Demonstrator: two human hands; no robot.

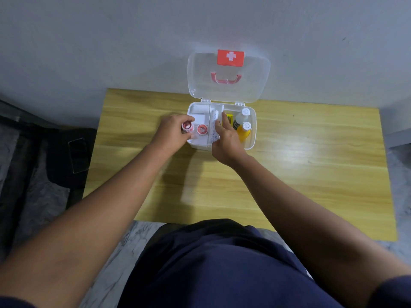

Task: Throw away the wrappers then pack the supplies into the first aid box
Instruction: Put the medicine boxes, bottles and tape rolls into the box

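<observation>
Standing open at the upper middle of the frame, the box (251, 138) sits on the yellow wood surface (289, 174), its clear lid (226, 90) tipped back against the wall with a red handle (225, 78) and a red cross label (230, 57) showing. The left hand (172, 130) hovers at the box's left edge, its grip pinched on a red-and-white tape roll (186, 127). A second tape roll (202, 129) lies just beside it inside the left compartment, below white pads (201, 110). The right hand (226, 141) reaches over the middle of the box, fingers (225, 121) spread and holding nothing, touching a white bandage roll (214, 121) in the centre compartment. In the right compartment lie a yellow packet (230, 118), a white bottle (241, 117) and a yellow bottle (243, 130). A dark phone (77, 155) lies on a dark thing at the left of the frame.
</observation>
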